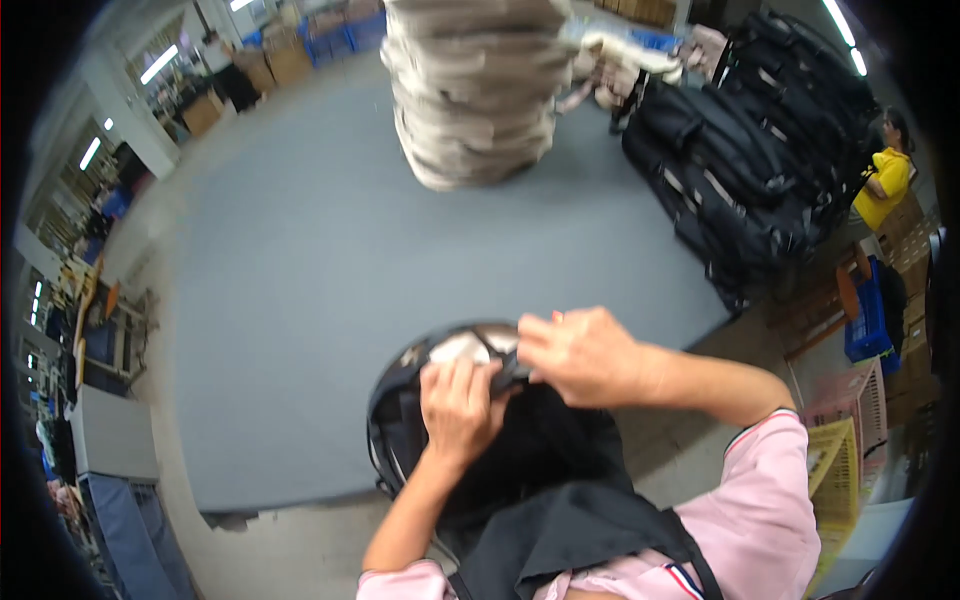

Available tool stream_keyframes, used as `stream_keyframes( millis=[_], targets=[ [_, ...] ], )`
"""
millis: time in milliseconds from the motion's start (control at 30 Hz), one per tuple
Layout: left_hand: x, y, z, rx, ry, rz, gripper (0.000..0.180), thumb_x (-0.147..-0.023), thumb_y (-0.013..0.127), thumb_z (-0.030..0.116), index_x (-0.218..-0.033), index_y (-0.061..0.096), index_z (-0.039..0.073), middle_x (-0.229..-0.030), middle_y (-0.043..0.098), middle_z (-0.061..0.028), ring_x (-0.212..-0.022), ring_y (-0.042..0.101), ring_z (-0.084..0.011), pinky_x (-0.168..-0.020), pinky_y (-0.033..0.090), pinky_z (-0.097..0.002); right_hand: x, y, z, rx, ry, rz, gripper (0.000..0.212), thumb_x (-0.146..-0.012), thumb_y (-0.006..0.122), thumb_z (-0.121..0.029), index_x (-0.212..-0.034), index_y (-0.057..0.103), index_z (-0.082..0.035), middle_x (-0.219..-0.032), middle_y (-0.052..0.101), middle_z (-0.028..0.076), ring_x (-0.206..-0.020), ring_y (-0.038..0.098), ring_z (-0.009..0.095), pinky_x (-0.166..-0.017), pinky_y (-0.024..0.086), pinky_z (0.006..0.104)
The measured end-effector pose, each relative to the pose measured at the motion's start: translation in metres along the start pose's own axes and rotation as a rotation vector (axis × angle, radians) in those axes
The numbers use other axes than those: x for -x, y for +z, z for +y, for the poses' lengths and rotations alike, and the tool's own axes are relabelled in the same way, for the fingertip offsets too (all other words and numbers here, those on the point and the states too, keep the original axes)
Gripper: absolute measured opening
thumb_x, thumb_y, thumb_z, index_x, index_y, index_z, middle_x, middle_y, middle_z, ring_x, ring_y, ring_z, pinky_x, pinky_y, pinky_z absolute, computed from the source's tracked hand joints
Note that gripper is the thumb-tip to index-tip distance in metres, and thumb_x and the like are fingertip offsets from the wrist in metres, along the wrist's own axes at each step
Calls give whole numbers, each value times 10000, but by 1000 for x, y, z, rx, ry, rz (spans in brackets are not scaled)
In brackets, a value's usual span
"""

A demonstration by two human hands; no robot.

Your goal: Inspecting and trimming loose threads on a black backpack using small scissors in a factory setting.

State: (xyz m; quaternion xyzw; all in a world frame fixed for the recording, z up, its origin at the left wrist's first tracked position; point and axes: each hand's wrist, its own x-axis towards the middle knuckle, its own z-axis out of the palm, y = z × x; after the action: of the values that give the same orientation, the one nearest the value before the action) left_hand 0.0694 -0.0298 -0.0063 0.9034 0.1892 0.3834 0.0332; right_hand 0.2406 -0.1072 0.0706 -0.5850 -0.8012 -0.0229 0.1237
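A black backpack [400, 440] lies at the near edge of the grey table, against my body, with its top end toward the table. Both my hands are on its upper rim. The fingers of my left hand [460, 410] are curled over the black edge. Just to the right, my right hand [585, 355] pinches the same edge between thumb and fingers, a little higher up. Between and behind the hands, pale whitish material [462, 348] shows inside the backpack's opening. The exact part under my fingertips is hidden.
A tall stack of beige fabric pieces [475, 110] stands at the far middle of the grey table [300, 280]. Black backpacks [740, 170] are heaped at the right. Beyond them is a person in yellow [885, 185]. Plastic crates [835, 470] stand at the lower right.
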Motion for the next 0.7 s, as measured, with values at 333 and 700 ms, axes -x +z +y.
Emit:
stream_keyframes(
  millis=[333,700],
  targets=[
    [7,-10,6,6,19,32,345,-648,761,321,-850,609,87,-739,530,-52,-726,529,-231,-704,377,-359,21,2,-5,-326,187,12,174,-783,664,-241,-864,600,-101,-847,562,44,-723,599,273,-584,472,394],
    [10,-22,0,25,38,88,318,-688,716,298,-883,603,73,-736,520,-47,-744,522,-203,-723,383,-341,10,-10,-25,-197,206,21,156,-777,666,-215,-855,607,-93,-838,552,49,-701,592,265,-579,466,380]
  ],
)
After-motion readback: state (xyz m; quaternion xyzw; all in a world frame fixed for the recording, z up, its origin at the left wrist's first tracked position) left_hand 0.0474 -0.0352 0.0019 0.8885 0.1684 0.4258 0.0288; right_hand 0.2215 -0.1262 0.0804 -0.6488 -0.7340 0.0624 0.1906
